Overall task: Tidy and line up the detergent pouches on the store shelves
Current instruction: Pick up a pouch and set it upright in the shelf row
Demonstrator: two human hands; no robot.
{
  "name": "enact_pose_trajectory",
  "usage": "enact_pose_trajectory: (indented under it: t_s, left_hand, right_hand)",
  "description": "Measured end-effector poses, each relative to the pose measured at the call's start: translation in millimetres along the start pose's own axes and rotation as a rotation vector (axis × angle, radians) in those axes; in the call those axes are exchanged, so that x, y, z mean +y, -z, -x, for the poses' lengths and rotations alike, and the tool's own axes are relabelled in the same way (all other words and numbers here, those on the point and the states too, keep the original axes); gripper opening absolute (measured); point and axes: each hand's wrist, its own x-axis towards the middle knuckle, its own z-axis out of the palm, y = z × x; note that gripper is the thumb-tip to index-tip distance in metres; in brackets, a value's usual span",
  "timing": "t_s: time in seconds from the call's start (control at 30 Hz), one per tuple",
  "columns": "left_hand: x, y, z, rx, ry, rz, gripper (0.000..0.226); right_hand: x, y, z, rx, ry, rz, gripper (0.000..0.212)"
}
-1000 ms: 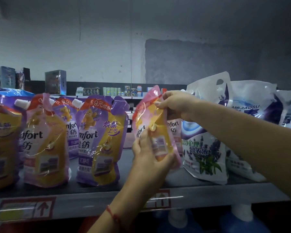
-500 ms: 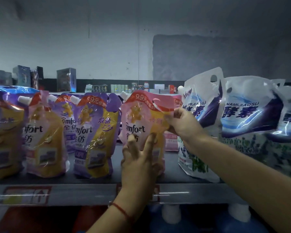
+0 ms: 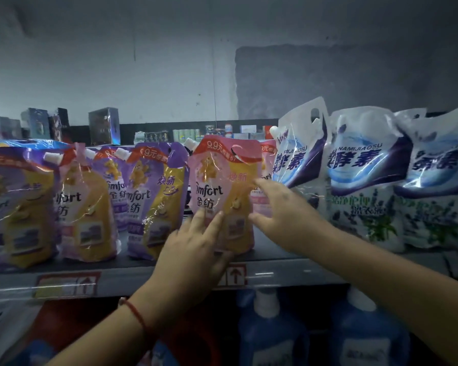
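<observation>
A pink and yellow Comfort pouch (image 3: pixel 222 191) stands upright on the grey shelf (image 3: pixel 275 276), label facing me. My left hand (image 3: pixel 193 249) rests against its lower front with straight fingers pointing up. My right hand (image 3: pixel 280 210) has spread fingers, and their tips touch the pouch's right edge. A second pink pouch (image 3: pixel 266 180) peeks out behind it. Purple and yellow Comfort pouches (image 3: pixel 154 202) stand in a loose row to the left, some leaning. Large white and blue pouches (image 3: pixel 365 180) stand to the right.
Blue bottles with white caps (image 3: pixel 270 334) sit on the shelf below. Price tags (image 3: pixel 66 285) are stuck on the shelf's front edge. Small boxes (image 3: pixel 103 125) line a far shelf against the grey wall.
The pink pouch has turned from edge-on to face me and now stands on the shelf. My right hand let go of its top corner and dropped to its right edge.
</observation>
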Motion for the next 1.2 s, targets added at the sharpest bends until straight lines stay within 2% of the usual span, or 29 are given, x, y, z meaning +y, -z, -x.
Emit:
enact_pose_trajectory:
  t_s: [0.1, 0.23, 0.33, 0.43, 0.6, 0.83, 1.0, 1.2]
  left_hand:
    - [-5.0, 22.7, 13.1, -0.077, -0.022, -0.05, 0.086]
    - [-4.6, 49.5, 30.0, -0.138, -0.079, -0.034, 0.086]
    - [4.7, 54.1, 42.7, -0.108, -0.14, 0.014, 0.088]
    - [21.4, 50.3, 57.4, -0.146, -0.182, 0.047, 0.087]
    - [55.8, 55.6, 57.1, -0.151, -0.231, 0.08, 0.087]
    - [156.4, 53.0, 29.9, -0.144, -0.325, 0.055, 0.088]
    - [262.9, 42.3, 3.3, -0.171, -0.372, 0.068, 0.086]
    - [387.7, 24.8, -40.3, -0.126, -0.398, 0.068, 0.084]
  right_hand:
    - [-13.7, 14.6, 28.1, -0.089, 0.051, 0.222, 0.074]
    - [-31.6, 29.3, 58.7, -0.225, -0.02, 0.355, 0.071]
    - [-35.6, 32.4, 83.5, -0.254, -0.096, 0.386, 0.069]
    - [-30.5, 37.2, 107.1, -0.306, -0.171, 0.396, 0.071]
    - [-7.7, 64.7, 134.8, -0.288, -0.255, 0.395, 0.073]
    - [55.7, 126.7, 177.2, -0.237, -0.337, 0.396, 0.072]
    - [135.9, 184.7, 220.4, -0.242, -0.388, 0.369, 0.072]
    - [237.4, 258.5, 258.1, -0.229, -0.424, 0.374, 0.072]
